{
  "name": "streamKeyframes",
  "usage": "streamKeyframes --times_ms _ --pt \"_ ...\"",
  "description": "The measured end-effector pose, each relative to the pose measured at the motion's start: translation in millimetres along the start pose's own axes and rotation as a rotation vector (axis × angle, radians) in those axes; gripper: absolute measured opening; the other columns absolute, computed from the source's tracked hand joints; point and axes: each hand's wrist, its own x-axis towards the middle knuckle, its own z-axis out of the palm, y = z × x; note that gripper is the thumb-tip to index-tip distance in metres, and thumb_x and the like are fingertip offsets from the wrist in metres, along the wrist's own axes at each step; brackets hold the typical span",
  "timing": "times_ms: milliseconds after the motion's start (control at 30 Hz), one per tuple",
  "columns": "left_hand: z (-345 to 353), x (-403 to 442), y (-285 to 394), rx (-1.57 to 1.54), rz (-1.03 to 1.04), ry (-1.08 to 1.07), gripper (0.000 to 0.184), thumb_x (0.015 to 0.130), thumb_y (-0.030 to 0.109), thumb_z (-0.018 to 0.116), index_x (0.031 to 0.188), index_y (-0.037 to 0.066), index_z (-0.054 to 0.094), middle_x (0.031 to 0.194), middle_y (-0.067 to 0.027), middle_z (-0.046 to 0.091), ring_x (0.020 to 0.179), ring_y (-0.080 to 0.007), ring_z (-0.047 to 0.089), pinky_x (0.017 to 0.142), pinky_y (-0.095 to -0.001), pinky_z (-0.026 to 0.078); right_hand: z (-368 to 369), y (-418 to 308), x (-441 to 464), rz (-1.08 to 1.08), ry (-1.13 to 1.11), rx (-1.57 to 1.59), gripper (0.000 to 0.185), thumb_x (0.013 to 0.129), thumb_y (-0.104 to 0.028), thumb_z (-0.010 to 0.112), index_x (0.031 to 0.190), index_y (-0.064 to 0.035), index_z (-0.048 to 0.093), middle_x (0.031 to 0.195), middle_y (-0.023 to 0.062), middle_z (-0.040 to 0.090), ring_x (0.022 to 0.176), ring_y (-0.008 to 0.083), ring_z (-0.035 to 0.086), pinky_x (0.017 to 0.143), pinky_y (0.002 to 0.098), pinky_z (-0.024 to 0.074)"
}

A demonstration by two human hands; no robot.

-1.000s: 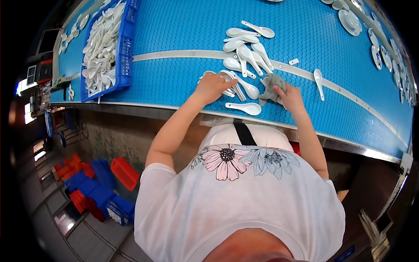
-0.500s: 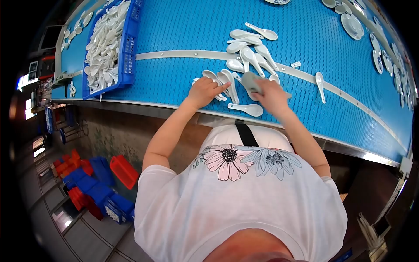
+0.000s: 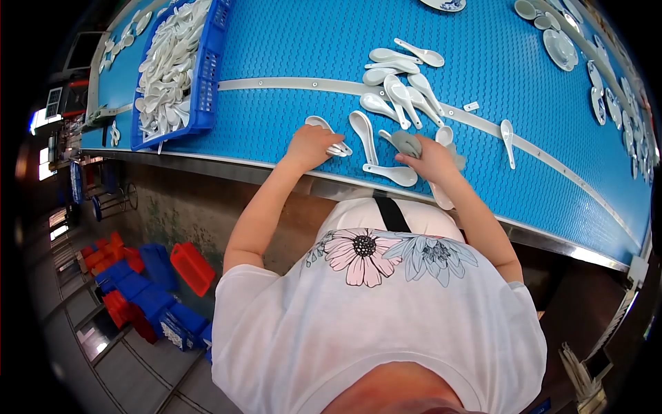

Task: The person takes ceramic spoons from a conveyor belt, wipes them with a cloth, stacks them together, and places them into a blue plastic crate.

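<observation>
My left hand is closed on a small stack of white spoons near the belt's front edge. In my right hand is a crumpled grey cloth; part of it shows past the far side of the hand. A white spoon lies partly hidden under my right wrist, and another spoon bowl shows just beyond the fingers. Between the hands are a pair of nested spoons and a single spoon lying sideways. Farther back is a loose pile of white spoons.
A blue crate full of white spoons stands at the left on the blue belt. A lone spoon and a small white piece lie at the right. Plates line the far right side. A pale strip crosses the belt.
My left hand has drawn slightly left and down, away from the nested spoons, with the spoon stack. My right hand with the cloth has shifted slightly; a spoon now shows under its wrist.
</observation>
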Motion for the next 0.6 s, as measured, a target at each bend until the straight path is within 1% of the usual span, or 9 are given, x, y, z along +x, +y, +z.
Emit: streamKeyframes --times_ms 33,133,167,233,367,433,500,567,600 --pt "-4.8 -1.5 1.8 -0.060 -0.055 -0.044 0.037 0.061 0.011 0.064 0.097 0.018 0.061 0.072 -0.0025 0.058 0.071 -0.0211 0.056 0.064 -0.0354 0.043 -3.9 -0.1 -3.6 0.001 -0.004 0.001 0.040 0.069 -0.037 0.067 0.095 -0.0083 0.056 0.083 0.0117 0.061 0.074 0.0260 0.060 0.065 0.0347 0.0468" --pt "-17.9 6.2 18.2 -0.081 -0.165 -0.021 0.043 0.062 0.010 0.065 0.103 0.018 0.058 0.079 -0.0036 0.060 0.076 -0.0198 0.057 0.066 -0.0361 0.042 -9.8 10.8 -3.0 0.057 0.185 0.494 0.046 0.072 -0.037 0.066 0.102 -0.0047 0.054 0.082 0.0084 0.061 0.071 0.0158 0.057 0.063 0.0292 0.0455" --pt "-15.2 10.6 20.3 -0.083 -0.166 -0.023 0.043 0.062 0.010 0.065 0.103 0.018 0.058 0.079 -0.0036 0.060 0.076 -0.0198 0.057 0.066 -0.0361 0.042 -13.9 16.0 -1.3 0.059 0.183 0.495 0.046 0.072 -0.037 0.066 0.102 -0.0047 0.054 0.082 0.0084 0.061 0.071 0.0158 0.057 0.063 0.0292 0.0455" --pt "-8.1 20.9 22.7 -0.125 -0.091 -0.019 0.038 0.066 0.008 0.060 0.102 0.018 0.058 0.078 -0.0021 0.059 0.076 -0.0198 0.056 0.067 -0.0354 0.041 -35.3 13.1 -5.7 0.107 0.293 0.981 0.043 0.075 -0.034 0.065 0.100 -0.0013 0.054 0.082 0.0063 0.060 0.070 0.0124 0.055 0.062 0.0261 0.0451" --pt "2.5 31.8 28.8 0.027 0.110 -0.045 0.032 0.070 0.006 0.054 0.098 0.018 0.059 0.074 -0.0011 0.056 0.074 -0.0192 0.054 0.069 -0.0334 0.039 -72.3 29.4 -22.7 0.092 0.465 1.044 0.039 0.078 -0.032 0.063 0.098 0.0001 0.055 0.082 0.0046 0.059 0.070 0.0102 0.053 0.061 0.0242 0.0444" --pt "5.3 33.9 27.9 0.021 0.170 -0.014 0.030 0.072 0.005 0.048 0.095 0.019 0.060 0.071 -0.0001 0.054 0.074 -0.0182 0.053 0.069 -0.0322 0.037 -89.4 41.3 -41.7 0.102 0.474 0.936 0.037 0.077 -0.031 0.063 0.098 -0.0009 0.055 0.082 0.0043 0.059 0.069 0.0098 0.054 0.060 0.0244 0.0446" --pt "4.5 36.5 27.7 0.027 0.184 -0.005 0.025 0.068 0.006 0.053 0.088 0.018 0.060 0.070 0.0001 0.054 0.074 -0.0178 0.053 0.068 -0.0326 0.037 -99.2 61.0 -60.6 0.124 0.479 0.845 0.041 0.077 -0.033 0.063 0.099 0.0003 0.056 0.082 0.0063 0.060 0.068 0.0135 0.056 0.060 0.0270 0.0456" --pt "2.8 37.4 25.5 0.040 0.214 -0.072 0.027 0.060 0.004 0.058 0.083 0.017 0.059 0.069 0.0009 0.052 0.073 -0.0182 0.052 0.069 -0.0322 0.037 -108.6 70.1 -77.5 0.342 0.139 0.111 0.045 0.075 -0.035 0.063 0.102 0.0003 0.056 0.082 0.0112 0.061 0.066 0.0215 0.059 0.061 0.0316 0.0467" --pt "5.6 35.5 23.9 -0.008 0.242 0.016 0.025 0.056 0.003 0.060 0.077 0.016 0.057 0.068 0.0007 0.051 0.072 -0.0182 0.051 0.067 -0.0319 0.037 -103.9 72.8 -80.5 0.386 0.086 -0.060 0.047 0.073 -0.036 0.063 0.104 -0.0017 0.056 0.092 0.0146 0.060 0.079 0.0276 0.059 0.068 0.0343 0.0466"
